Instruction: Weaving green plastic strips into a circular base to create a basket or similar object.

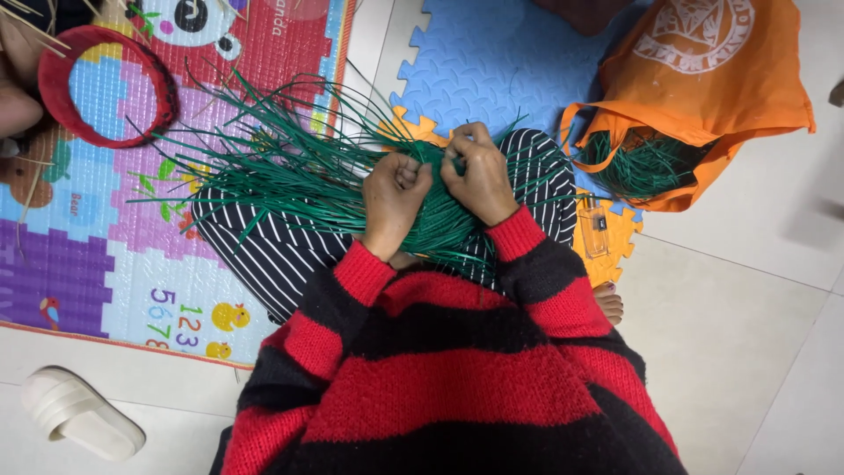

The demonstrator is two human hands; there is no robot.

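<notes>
A bundle of green strips [290,171] is held on the lap, over the striped trousers [264,251]. The left hand [393,195] is closed in a fist around the strips, and the right hand [479,176] is pinching some strips just beside it. The loose ends are fanned out to the left, toward a red ring [105,86] on the play mat [79,264]. More green strips are seen in an orange bag [703,97].

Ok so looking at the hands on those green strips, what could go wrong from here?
The loose ends of the green strips fan out unbound past the left hand, so they could tangle or slip out of order. The right hand presses close beside the left on the bundle, so a stiff strip might kink. The small glass bottle lies near the knee and could get knocked.
</notes>
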